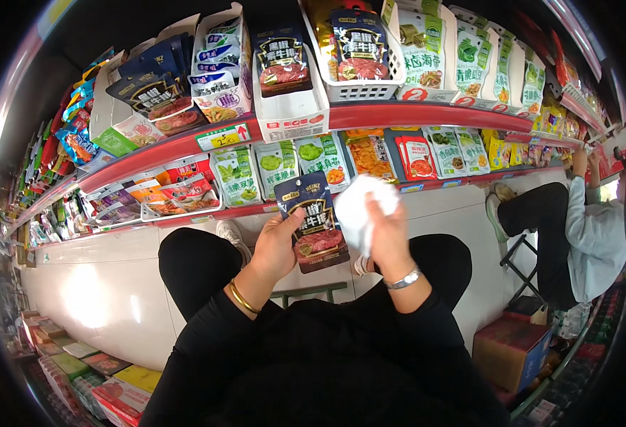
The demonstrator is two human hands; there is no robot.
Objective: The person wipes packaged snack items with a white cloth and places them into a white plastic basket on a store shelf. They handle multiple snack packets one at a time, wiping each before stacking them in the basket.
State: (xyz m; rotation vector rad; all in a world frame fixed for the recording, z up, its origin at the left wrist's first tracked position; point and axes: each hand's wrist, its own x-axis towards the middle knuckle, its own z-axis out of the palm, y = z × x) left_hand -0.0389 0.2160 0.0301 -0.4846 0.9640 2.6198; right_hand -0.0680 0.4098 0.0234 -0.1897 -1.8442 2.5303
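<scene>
My left hand [274, 246] holds a dark blue Heinz snack pouch [321, 240] upright, thumb on its front, which shows red meat slices. Beside it on the right, my right hand [390, 237] grips a white cloth or wipe [358, 213], blurred by motion. Whether the cloth touches the pouch I cannot tell. Beyond both hands, pouches of the same dark kind stand in a white carton [291, 115], in a white plastic basket [364, 91] and in an opened carton [112, 115] on the upper shelf.
Red-edged shelves [430, 118] curve across the front, the lower one holding green-and-white pouches [321, 160] and a tray of red packets [185, 187]. At right a person [593, 235] sits on a folding stool [521, 261]. A cardboard box [510, 347] stands at lower right, cartons [123, 392] at lower left.
</scene>
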